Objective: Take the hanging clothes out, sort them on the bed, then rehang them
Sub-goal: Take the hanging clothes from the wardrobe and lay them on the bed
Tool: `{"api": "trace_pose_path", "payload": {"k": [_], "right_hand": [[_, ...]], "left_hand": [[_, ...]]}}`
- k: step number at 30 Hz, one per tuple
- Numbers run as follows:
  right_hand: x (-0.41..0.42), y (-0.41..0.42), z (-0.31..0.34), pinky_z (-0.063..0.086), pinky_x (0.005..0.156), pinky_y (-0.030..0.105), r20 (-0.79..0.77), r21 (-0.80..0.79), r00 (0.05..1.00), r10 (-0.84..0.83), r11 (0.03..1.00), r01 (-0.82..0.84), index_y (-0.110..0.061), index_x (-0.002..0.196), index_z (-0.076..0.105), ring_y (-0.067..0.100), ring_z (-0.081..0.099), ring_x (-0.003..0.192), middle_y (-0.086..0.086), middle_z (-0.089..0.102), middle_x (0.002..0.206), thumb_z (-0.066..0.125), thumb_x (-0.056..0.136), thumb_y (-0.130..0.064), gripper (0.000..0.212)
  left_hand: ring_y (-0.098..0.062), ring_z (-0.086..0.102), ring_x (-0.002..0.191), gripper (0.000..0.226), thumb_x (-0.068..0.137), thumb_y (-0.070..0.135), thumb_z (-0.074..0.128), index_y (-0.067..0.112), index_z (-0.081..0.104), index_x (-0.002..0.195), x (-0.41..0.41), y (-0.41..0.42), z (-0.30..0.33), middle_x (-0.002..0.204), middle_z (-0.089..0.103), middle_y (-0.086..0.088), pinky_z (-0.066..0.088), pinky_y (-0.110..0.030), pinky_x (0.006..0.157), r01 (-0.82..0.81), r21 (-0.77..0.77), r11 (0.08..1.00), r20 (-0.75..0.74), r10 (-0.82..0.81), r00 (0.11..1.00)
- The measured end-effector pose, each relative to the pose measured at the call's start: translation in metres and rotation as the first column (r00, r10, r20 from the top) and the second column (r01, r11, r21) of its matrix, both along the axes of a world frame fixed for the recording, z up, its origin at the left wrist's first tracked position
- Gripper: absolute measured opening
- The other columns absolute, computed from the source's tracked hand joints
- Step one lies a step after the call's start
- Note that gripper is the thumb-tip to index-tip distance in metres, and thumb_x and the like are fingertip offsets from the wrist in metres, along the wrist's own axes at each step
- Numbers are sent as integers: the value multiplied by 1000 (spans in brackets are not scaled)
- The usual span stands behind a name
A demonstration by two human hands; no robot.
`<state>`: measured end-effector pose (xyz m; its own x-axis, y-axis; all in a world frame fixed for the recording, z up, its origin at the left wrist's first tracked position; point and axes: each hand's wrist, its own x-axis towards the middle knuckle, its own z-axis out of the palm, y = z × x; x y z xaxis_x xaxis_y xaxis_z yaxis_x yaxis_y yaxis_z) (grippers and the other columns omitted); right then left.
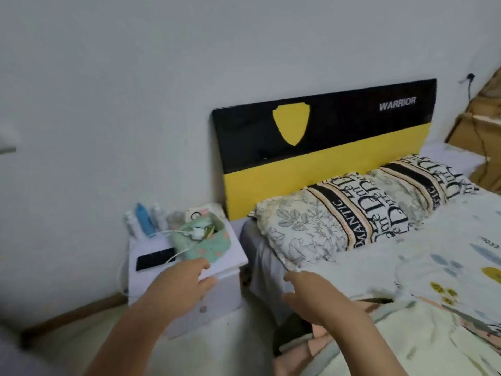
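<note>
Both hands out, nothing in them, at the head of the bed

The person stands at the gap between the bedside cabinet (189, 270) and the bed (379, 267), with both bare arms stretched forward. The left hand (180, 287) hangs over the front edge of the white cabinet, fingers straight and a little spread, gripping nothing. The right hand (315, 291) reaches toward the corner of the mattress just below the near pillow (320, 221), its fingers loose and parted, also holding nothing; whether the fingertips touch the sheet I cannot tell, as the frame is blurred there.

The clothes (385, 335) lie in a heap on the bed under and beside the right forearm: pale cream fabric, something pink, a dark piece at the near edge. No hanger can be made out among them.

Two pillows in a black, cream and floral print lie side by side against the headboard (320, 147), which is black above and yellow below, with a yellow shield and the word WARRIOR. A flower-printed cover (447, 270) spreads over the mattress to the right.

On the cabinet top sit a dark phone (154, 259), a green pouch (203, 240) with a white charger and cable in it, and a few small bottles (143, 221) at the back by the wall
</note>
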<state>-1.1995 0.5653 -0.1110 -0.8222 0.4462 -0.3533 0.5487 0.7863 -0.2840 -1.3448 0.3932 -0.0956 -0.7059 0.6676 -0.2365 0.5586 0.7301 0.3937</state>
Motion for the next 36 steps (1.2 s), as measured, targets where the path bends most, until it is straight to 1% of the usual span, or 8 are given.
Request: {"api": "trace_pose_path", "payload": {"k": [4, 8, 10, 12, 16, 23, 29, 36], "right_hand": [[-61, -42, 9, 37, 76, 31, -6, 43, 978, 206, 978, -206, -15, 117, 51, 27, 51, 113, 9, 55, 125, 45, 92, -30, 30], [-121, -86, 27, 40, 96, 35, -32, 46, 907, 420, 907, -419, -18, 135, 41, 26, 43, 125, 7, 45, 136, 44, 96, -33, 43], [-148, -107, 37, 39, 101, 34, -48, 55, 852, 522, 853, -519, -18, 137, 40, 25, 42, 126, 7, 45, 139, 44, 96, -33, 44], [-172, -130, 45, 40, 99, 34, -59, 82, 788, 612, 790, -608, -17, 135, 43, 25, 46, 124, 8, 48, 137, 44, 95, -31, 42], [-213, -183, 68, 44, 96, 32, -82, 154, 615, 784, 620, -770, -15, 128, 48, 24, 52, 116, 6, 55, 128, 43, 96, -28, 35], [-238, -292, 72, 35, 102, 26, -163, 86, 311, 936, 327, -941, -21, 136, 42, 19, 43, 128, 2, 46, 139, 42, 97, -32, 41], [-240, -390, 81, 34, 104, 26, -218, 70, 139, 966, 158, -985, -24, 137, 42, 17, 44, 126, -1, 45, 139, 44, 97, -31, 41], [-242, -512, 112, 30, 101, 19, -333, 109, 59, 941, 101, -989, -23, 135, 42, 14, 41, 127, -2, 46, 139, 40, 99, -27, 36]], "left_hand": [[-15, 52, 115, 38, 93, 40, 47, 23, 48, 128, -29, -85, 11, 130, 54, 2, 37, -23, 94, -236, -27, 971, 15, 237, 971], [-13, 54, 92, 6, 92, 38, 49, 33, 52, 90, -42, -144, 22, 99, 62, 8, 39, -21, 70, -417, -48, 908, -7, 417, 909], [-10, 53, 86, 13, 91, 37, 48, 35, 46, 79, -42, -167, 31, 89, 58, 13, 39, -18, 64, -492, -33, 870, -5, 492, 871], [-10, 54, 97, 6, 94, 36, 46, 38, 50, 96, -40, -192, 39, 109, 59, 10, 41, -21, 77, -564, -36, 825, -6, 565, 825], [-14, 51, 116, 40, 96, 38, 43, 22, 43, 133, -31, -246, 45, 133, 49, 2, 40, -20, 90, -744, -14, 668, -35, 744, 668], [-14, 56, 106, 29, 92, 40, 49, 23, 55, 115, 21, -334, 55, 118, 60, 3, 45, -26, 90, -925, 10, 379, -68, 923, 378], [-9, 55, 103, 28, 93, 39, 48, 25, 55, 116, 48, -419, 67, 114, 61, 6, 43, -22, 79, -967, 66, 246, -115, 965, 237], [-6, 53, 105, 32, 95, 34, 47, 22, 50, 125, 56, -524, 93, 125, 57, 4, 43, -19, 90, -968, 192, 163, -96, 985, 146]]}}
